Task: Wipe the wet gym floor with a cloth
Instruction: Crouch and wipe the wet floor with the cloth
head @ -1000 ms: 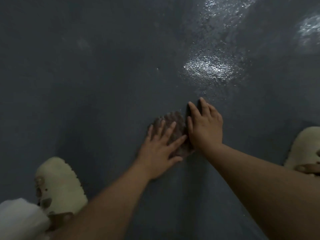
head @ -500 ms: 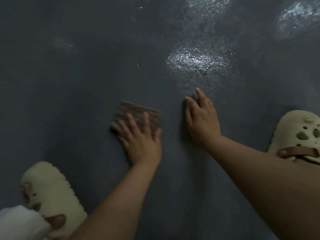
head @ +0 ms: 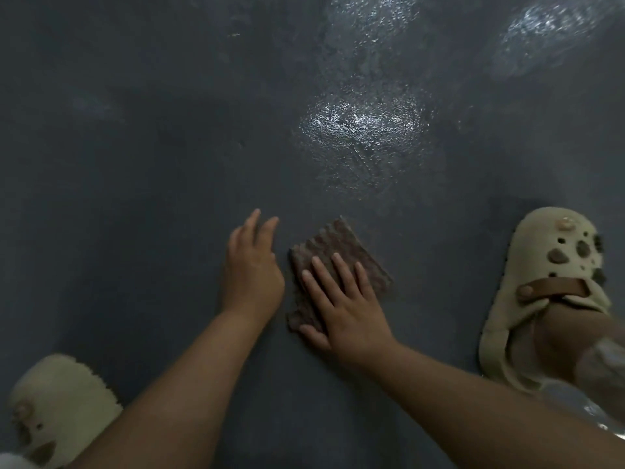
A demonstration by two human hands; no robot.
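Observation:
A small brown ribbed cloth (head: 341, 245) lies flat on the dark grey gym floor (head: 152, 181). My right hand (head: 341, 302) presses palm-down on its near half, fingers spread and covering the lower part. Just left of the cloth, my left hand (head: 252, 265) rests on the bare floor with fingers loosely apart, holding nothing. A glistening wet patch (head: 362, 123) lies on the floor beyond the cloth, and more wet sheen (head: 548, 25) shows at the top right.
My feet wear cream clogs: the right one (head: 541, 299) stands close to the cloth's right side, the left one (head: 57, 411) at the bottom left corner. Dark floor stretches to the left and ahead.
The cloth passed from under my left hand to under my right hand and moved right. My left hand now lies on the bare floor beside it.

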